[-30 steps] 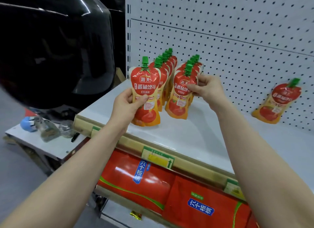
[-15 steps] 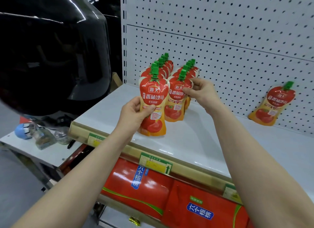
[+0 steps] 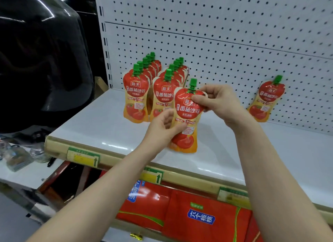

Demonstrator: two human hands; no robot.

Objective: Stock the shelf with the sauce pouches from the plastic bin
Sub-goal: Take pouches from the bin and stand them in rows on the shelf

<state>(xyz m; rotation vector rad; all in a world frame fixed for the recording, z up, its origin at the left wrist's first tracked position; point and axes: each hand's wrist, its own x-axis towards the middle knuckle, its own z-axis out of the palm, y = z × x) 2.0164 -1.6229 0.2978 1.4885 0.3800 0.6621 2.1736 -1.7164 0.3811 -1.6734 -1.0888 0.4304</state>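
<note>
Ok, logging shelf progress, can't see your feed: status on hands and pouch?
Both hands, left and right, gripping one red-orange green-capped sauce pouch over the white shelf. Two rows standing; one pouch leaning on the pegboard. Nothing in the way.

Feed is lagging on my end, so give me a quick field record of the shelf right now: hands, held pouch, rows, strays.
left hand: grips the held pouch at its lower left edge
right hand: pinches the held pouch near its top
held pouch: upright, green cap up, in front of the right row
left row: standing pouches, running back to the pegboard
right row: standing pouches, beside the left row
lone pouch: leaning on the pegboard, far right
shelf: white
plastic bin: not in view
</note>
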